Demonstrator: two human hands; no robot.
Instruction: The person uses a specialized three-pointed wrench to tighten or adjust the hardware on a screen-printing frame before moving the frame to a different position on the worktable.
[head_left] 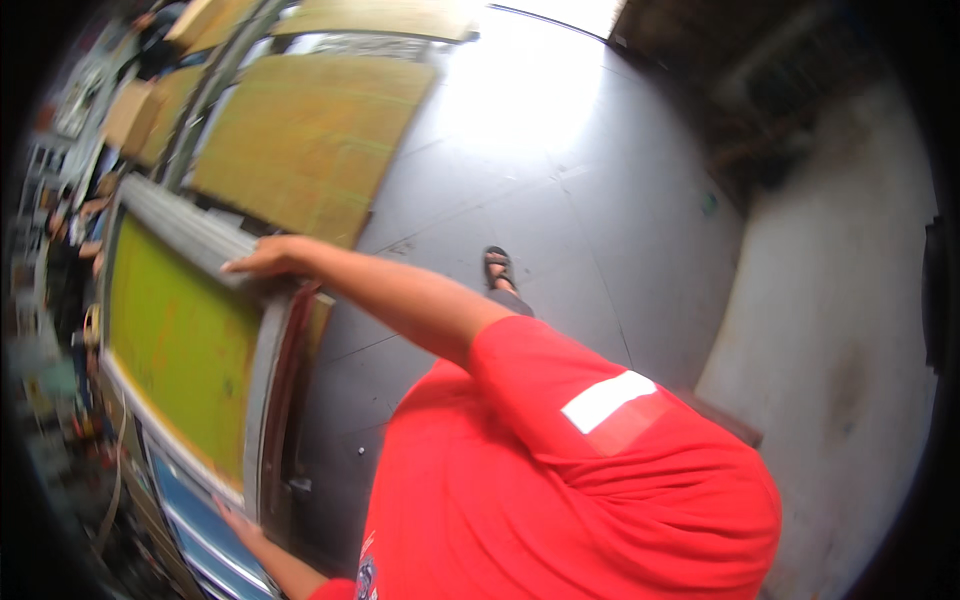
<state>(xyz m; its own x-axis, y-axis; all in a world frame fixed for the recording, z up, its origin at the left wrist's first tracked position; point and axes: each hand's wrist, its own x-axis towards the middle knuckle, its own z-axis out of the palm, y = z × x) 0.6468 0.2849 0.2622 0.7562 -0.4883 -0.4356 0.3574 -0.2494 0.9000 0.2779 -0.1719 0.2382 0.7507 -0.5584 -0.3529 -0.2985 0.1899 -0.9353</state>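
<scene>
A screen-printing frame (185, 350) with yellow-green mesh and grey metal bars stands tilted at the left. My right hand (268, 256) reaches across and is closed round its upper bar, close to a corner. Low on the same frame, my left hand (238, 522) is closed at the bottom corner, its fingers blurred and partly hidden. Below it shows a blue panel with pale bars (205, 540), close to my left fingers. Behind my right hand is a dark reddish-brown upright edge (292, 370).
Large yellow-brown boards (310, 140) stand or lie beyond the frame on a metal rack. A cardboard box (130, 115) is at the far left, amid blurred clutter and people. Grey floor (480, 180) stretches ahead, with a pale wall (830, 300) at the right.
</scene>
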